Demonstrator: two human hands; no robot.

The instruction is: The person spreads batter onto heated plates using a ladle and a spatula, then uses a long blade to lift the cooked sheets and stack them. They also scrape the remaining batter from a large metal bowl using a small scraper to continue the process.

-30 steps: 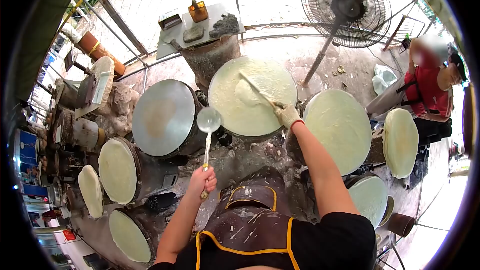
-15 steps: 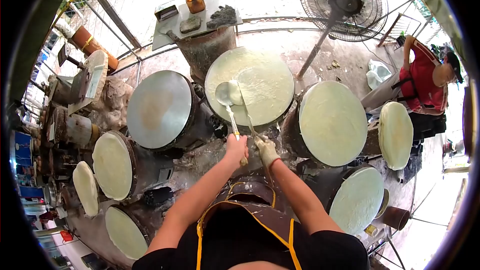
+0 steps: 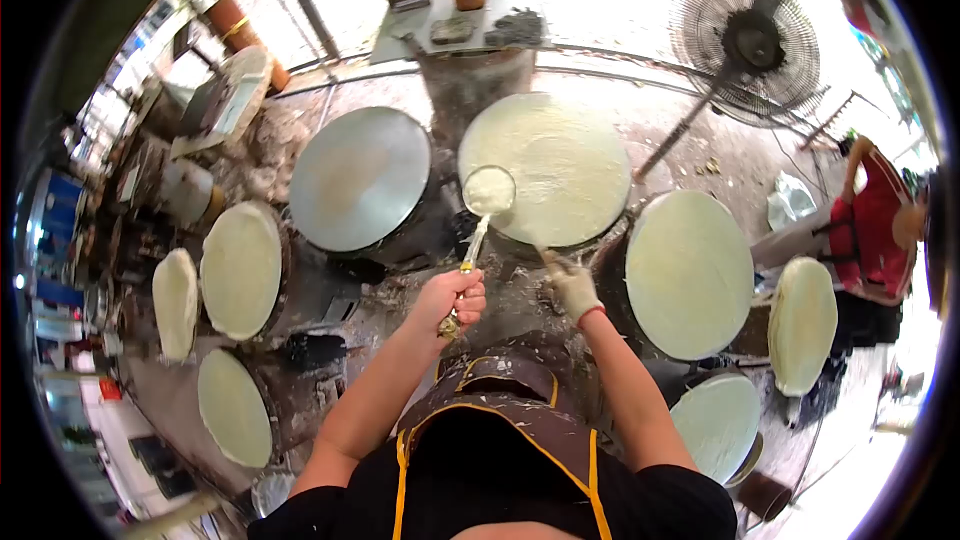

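Observation:
My left hand grips the handle of a metal ladle whose bowl holds pale batter, at the near left rim of a batter-coated round drum top. My right hand, in a light glove, is closed on a thin spreader stick at that drum's near edge; the stick's far end is hard to make out. Left of the ladle is a bare metal drum top. I wear a brown apron with yellow trim.
More batter-coated drums ring me: one at the right, another lower right, several on the left. A standing fan and a small table with tools are behind. A person in red sits far right.
The ladle came over from the left to the coated drum and now holds batter. My right hand drew the spreader back from the drum's middle to its near edge. The view swung left.

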